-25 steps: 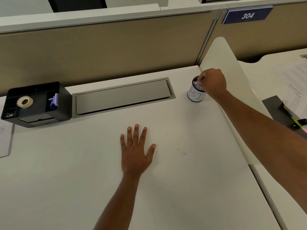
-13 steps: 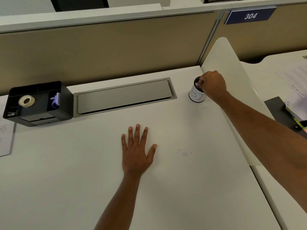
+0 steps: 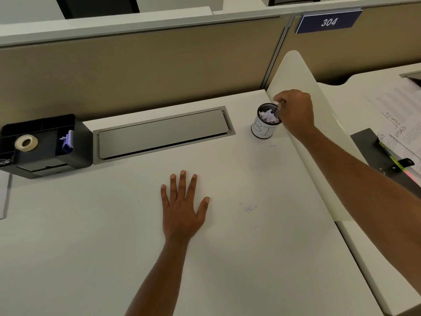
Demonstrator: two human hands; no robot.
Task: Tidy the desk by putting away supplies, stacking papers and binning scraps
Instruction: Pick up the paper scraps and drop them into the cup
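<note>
A small black mesh cup (image 3: pixel 264 130) with a white label reading "BIN" stands at the desk's back right corner, with white paper scraps (image 3: pixel 268 117) inside it. My right hand (image 3: pixel 296 111) hovers just right of the cup's rim, fingers loosely curled with nothing visible in them. My left hand (image 3: pixel 183 209) lies flat on the white desk (image 3: pixel 91 236), palm down and fingers spread. At the back left sits a black organiser (image 3: pixel 43 144) with a roll of tape (image 3: pixel 26 143) and a purple binder clip (image 3: pixel 68 142).
A grey cable flap (image 3: pixel 163 133) is set into the desk's back. A white divider (image 3: pixel 319 124) rises on the right; beyond it lie papers (image 3: pixel 401 117) on a dark clipboard (image 3: pixel 373 153) with markers. A sheet edge (image 3: pixel 3 197) lies at far left. Beige partition behind.
My right hand has drawn back from over the cup's mouth to its right side, uncovering the scraps inside. The left hand has stayed flat in place.
</note>
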